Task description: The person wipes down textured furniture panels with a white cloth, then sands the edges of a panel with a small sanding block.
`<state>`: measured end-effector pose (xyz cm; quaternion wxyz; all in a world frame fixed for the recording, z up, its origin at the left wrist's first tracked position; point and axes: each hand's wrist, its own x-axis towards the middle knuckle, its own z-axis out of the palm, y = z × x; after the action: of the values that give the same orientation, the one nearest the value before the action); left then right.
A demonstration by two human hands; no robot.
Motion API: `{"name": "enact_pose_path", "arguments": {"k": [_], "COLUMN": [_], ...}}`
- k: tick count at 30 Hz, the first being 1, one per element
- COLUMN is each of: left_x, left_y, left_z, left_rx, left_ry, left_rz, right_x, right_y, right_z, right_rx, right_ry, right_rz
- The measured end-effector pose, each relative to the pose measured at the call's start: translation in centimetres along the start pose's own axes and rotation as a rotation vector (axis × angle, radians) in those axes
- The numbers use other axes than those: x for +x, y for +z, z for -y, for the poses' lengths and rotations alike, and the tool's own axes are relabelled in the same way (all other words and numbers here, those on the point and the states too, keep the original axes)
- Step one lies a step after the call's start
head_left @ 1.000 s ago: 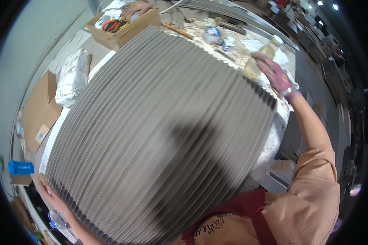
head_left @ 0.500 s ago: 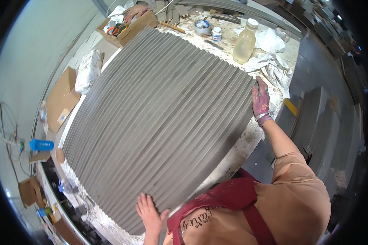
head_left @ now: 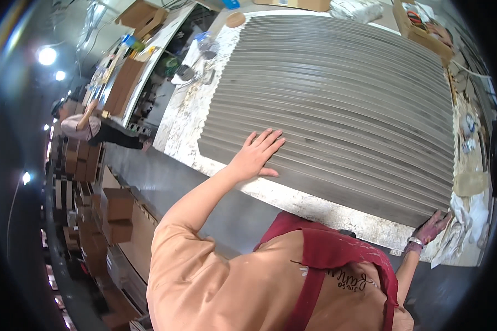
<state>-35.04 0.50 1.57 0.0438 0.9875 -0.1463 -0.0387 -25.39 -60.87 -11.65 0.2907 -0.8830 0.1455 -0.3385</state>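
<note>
A broad grey ribbed panel (head_left: 337, 110), looking like many narrow strips laid side by side, covers most of the worktable (head_left: 287, 199). My bare left hand (head_left: 258, 156) lies flat on its near left part, fingers spread. At the near right corner, my right hand (head_left: 432, 227) wears a purple glove and rests against the panel's end with its fingers stretched out. Neither hand is gripping anything. A crumpled white cloth (head_left: 463, 234) lies beside my right hand, and a bottle of yellowish liquid (head_left: 470, 183) stands just beyond it.
A cardboard box of tools (head_left: 422, 36) sits at the far right corner. Beyond the panel's far edge lies a white wrapped bundle (head_left: 356, 10). Another person (head_left: 83, 124) stands at the left near a second bench (head_left: 157, 41). Brown cartons (head_left: 117, 209) are stacked at the lower left.
The view has swung left, bringing the other person and the cartons into sight. Both my hands remain at the panel, the left flat on top and the right at the corner.
</note>
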Motion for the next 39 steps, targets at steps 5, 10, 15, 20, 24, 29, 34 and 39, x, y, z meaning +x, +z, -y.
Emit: {"name": "enact_pose_path", "arguments": {"k": [5, 10, 15, 20, 24, 29, 34, 39], "left_x": [-0.1, -1.3, -0.5, 0.8, 1.4, 5.6, 4.2, 5.2], "left_y": [1.4, 2.9, 4.3, 3.6, 2.2, 2.9, 4.7, 3.8], "left_z": [-1.0, -4.2, -4.8, -4.9, -6.8, -8.6, -7.2, -8.3], "left_rx": [0.056, 0.110, -0.036, 0.014, 0.096, -0.001, 0.018, 0.042], "left_ry": [-0.059, -0.177, -0.287, -0.185, 0.007, 0.167, 0.153, 0.177], "left_rz": [-0.068, -0.146, -0.142, -0.169, -0.163, -0.196, -0.244, -0.198], "right_x": [1.5, 8.7, 13.4, 13.6, 12.9, -4.5, -8.8, 5.5], "right_y": [-0.6, -10.3, -8.7, -13.4, -13.7, -1.2, 3.6, -4.3], "right_z": [-4.2, -2.7, -17.0, -17.3, 5.8, 26.0, 26.8, 5.6], "right_rx": [0.046, 0.014, -0.673, -0.397, 0.109, -0.084, 0.212, -0.461], "right_ry": [-0.087, -0.202, -0.163, 0.111, 0.156, -0.887, -0.901, -0.527], "right_rz": [0.088, 0.320, 0.369, 0.281, 0.331, 0.652, 0.735, 0.284]}}
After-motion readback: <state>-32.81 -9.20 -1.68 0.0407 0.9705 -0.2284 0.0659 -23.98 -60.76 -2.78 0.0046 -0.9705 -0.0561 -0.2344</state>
